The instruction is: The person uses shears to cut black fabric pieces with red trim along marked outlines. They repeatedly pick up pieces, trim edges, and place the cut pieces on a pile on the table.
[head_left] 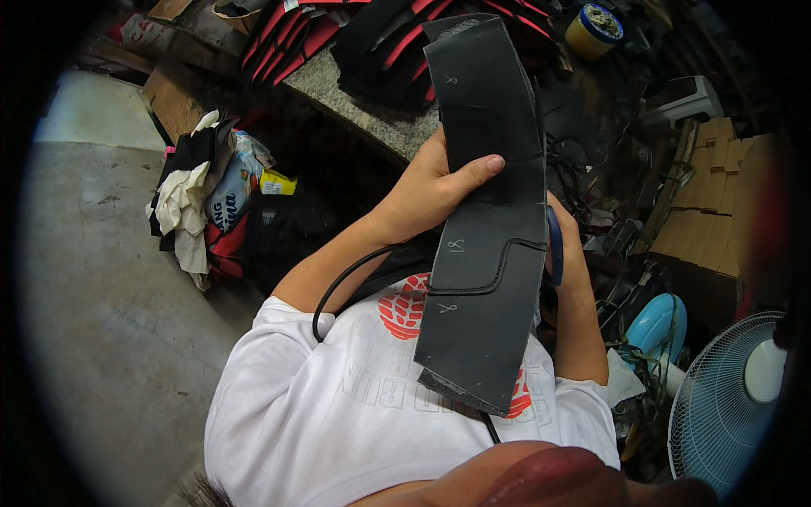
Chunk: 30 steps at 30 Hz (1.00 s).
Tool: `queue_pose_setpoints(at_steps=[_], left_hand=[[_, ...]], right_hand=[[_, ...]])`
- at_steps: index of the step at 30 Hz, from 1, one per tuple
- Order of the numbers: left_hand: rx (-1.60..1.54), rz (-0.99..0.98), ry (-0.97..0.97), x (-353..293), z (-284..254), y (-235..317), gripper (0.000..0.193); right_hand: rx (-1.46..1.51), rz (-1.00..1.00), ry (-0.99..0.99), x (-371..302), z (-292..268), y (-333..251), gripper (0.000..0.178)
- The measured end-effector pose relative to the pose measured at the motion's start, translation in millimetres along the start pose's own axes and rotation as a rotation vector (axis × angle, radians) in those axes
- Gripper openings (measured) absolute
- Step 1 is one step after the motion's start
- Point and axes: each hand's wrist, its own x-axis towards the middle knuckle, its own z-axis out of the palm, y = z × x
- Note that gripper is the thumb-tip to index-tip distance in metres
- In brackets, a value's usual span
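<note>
A long strip of black sheet material [486,203] stands nearly upright in front of my chest, with small chalk-like marks on its face. Grey edges showing at its top and bottom suggest more than one layer. My left hand [443,186] grips its left side, thumb pressed on the front and fingers hidden behind. Beside the right edge, my right hand [568,241] is closed round the blue loop handle of what look like scissors [555,245]; the blades are out of sight behind the strip. A dark, bent cord-like line crosses the strip's lower half.
Black and red cut pieces [397,42] lie on a grey speckled table [342,93] ahead. Cloth scraps and a bag [232,186] pile up at left. To the right are a fan [731,406], a blue stool-like object [657,325], stacked cardboard [705,198] and a yellow tub [594,32].
</note>
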Motion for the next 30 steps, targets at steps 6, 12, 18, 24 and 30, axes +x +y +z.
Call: queue_pose_setpoints(at_steps=[6, 12, 18, 24, 30], left_hand=[[-0.013, -0.004, 0.034, -0.2, -3.6, 2.1, 0.045], [-0.003, 0.025, 0.045, 0.6, -3.6, -1.7, 0.043], [-0.057, -0.012, 0.047, -0.7, -1.9, -1.5, 0.045], [-0.088, -0.076, -0.054, -2.1, 1.1, -2.2, 0.045], [-0.142, -0.076, -0.038, -3.2, 1.1, -5.0, 0.046]], right_hand=[[-0.063, -0.064, -0.029, -7.1, 1.0, -1.2, 0.022], [0.03, -0.009, -0.046, -14.7, -0.3, 0.9, 0.024], [0.057, -0.004, -0.036, -14.4, 2.4, 3.8, 0.025], [0.049, -0.117, 0.039, -1.8, 6.4, 4.8, 0.023], [0.144, -0.018, -0.009, -4.3, 4.1, 4.6, 0.023]])
